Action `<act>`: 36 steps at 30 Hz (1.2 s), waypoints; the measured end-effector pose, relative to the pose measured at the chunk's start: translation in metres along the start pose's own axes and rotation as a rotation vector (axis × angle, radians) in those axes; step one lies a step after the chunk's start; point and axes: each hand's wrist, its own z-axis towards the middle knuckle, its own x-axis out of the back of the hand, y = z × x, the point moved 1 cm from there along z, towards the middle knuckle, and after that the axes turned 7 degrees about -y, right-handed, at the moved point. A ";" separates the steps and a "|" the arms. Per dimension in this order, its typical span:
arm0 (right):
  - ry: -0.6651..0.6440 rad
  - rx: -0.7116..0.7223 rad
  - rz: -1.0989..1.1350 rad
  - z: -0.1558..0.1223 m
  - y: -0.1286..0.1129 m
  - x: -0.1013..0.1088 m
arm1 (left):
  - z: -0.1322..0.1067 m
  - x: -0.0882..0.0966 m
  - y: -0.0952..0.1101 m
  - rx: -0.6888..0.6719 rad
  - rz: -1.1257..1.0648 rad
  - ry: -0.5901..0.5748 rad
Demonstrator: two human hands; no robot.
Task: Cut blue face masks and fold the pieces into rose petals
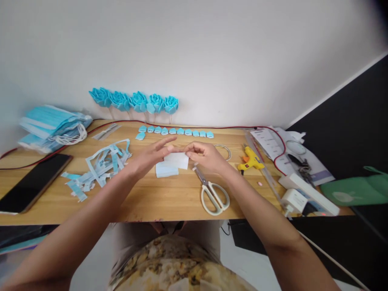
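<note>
Both my hands meet over the middle of the wooden desk. My left hand pinches the top edge of a white rectangular piece of mask fabric with thumb and forefinger, its other fingers stretched out. My right hand pinches the same piece at its right end, fingers curled. A pale blue fabric piece lies on the desk just under it. White-handled scissors lie right below my right hand.
Blue strip scraps lie left, a black phone and a stack of blue masks farther left. Blue fabric roses lean on the wall, with several small folded petals below. A yellow glue gun, tape ring, papers and power strip sit right.
</note>
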 end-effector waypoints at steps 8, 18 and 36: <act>0.139 0.042 0.009 -0.007 0.018 0.008 | 0.019 -0.020 -0.010 0.176 -0.106 0.174; 0.140 0.119 -0.079 -0.006 0.025 -0.009 | 0.010 -0.013 -0.023 0.195 -0.352 0.308; 0.165 0.148 -0.118 -0.005 0.028 -0.017 | 0.012 -0.020 -0.026 0.185 -0.270 0.223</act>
